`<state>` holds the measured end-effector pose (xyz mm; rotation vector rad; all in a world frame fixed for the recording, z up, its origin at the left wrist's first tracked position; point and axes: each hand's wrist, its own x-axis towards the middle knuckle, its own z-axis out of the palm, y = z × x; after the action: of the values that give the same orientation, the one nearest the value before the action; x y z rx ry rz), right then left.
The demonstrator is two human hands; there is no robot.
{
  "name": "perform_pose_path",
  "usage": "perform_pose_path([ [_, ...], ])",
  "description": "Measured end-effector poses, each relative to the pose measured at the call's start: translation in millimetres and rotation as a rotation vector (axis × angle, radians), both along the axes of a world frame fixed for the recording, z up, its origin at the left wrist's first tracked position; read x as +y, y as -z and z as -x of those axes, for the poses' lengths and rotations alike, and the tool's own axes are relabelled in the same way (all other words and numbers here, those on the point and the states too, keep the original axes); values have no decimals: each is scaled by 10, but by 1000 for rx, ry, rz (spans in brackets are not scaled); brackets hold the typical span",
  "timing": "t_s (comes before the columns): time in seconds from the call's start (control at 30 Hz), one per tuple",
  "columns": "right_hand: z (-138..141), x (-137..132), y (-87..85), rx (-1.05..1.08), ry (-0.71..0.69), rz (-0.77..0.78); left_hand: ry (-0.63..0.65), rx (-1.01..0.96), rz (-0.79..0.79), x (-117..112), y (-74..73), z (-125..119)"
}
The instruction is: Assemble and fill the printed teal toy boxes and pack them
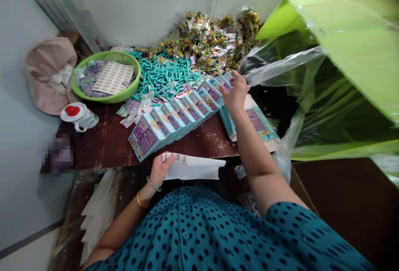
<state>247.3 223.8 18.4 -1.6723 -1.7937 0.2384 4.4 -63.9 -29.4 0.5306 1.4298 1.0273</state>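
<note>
My left hand (159,172) is closed on a white sticker sheet (196,170), pinching its left end. A strip of small barcode labels runs along the sheet's upper left edge. My right hand (236,93) reaches to the far right end of a slanted row of teal and purple printed boxes (174,122). Its fingers are spread over the last boxes, with the thumb at a box face; whether they touch is hard to tell. The boxes lean and overlap, barcodes facing up. More flat teal cartons (260,123) lie beside my right forearm, partly hidden by it.
Behind the row lies a pile of teal sticks (165,73). A green basket (137,80) holds small packets and a label sheet. Bagged colourful pieces (205,42) heap against the wall. A lidded mug (85,119) stands left; a large green box (349,34) with plastic lining is at right.
</note>
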Motion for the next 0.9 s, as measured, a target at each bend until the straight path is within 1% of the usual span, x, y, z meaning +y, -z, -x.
perform_pose_path([
  [0.03, 30, -264, -64, 59, -113, 19, 19, 19, -13, 1, -15, 1],
  [0.07, 71, -568, -112, 127, -273, 75, 43, 36, -31, 5, -29, -2],
  [0.1, 121, -892, -136, 183, -489, 185, 69, 49, -55, 12, -43, -11],
  [0.13, 175, -1212, -135, 199, -728, 339, 99, 62, -84, 23, -55, -24],
  [0.17, 225, -1505, -110, 211, -860, 449, 132, 73, -117, 39, -66, -42],
  [0.2, 265, -1751, -67, 239, -881, 522, 162, 85, -149, 57, -75, -63],
  [0.23, 287, -1940, -15, 273, -863, 583, 187, 101, -174, 79, -84, -84],
  [0.27, 286, -2068, 36, 316, -807, 619, 207, 123, -192, 102, -90, -106],
  [0.33, 223, -2173, 106, 402, -694, 657, 211, 175, -202, 149, -98, -143],
  [0.4, 109, -2162, 125, 454, -640, 664, 162, 213, -191, 191, -92, -170],
  [0.53, -72, -2114, 120, 498, -598, 651, 39, 206, -190, 235, -19, -202],
  [0.63, -88, -2146, 150, 508, -599, 617, 2, 164, -190, 221, 43, -235],
  [0.73, -47, -2196, 146, 507, -590, 511, 17, 163, -190, 201, 60, -269],
  [0.8, -29, -2228, 83, 476, -596, 366, 31, 171, -187, 204, 48, -280],
  [0.87, -31, -2253, -14, 443, -677, 226, 41, 185, -189, 218, 25, -278],
  [0.9, -36, -2258, -59, 449, -722, 189, 48, 196, -196, 227, 11, -275],
])
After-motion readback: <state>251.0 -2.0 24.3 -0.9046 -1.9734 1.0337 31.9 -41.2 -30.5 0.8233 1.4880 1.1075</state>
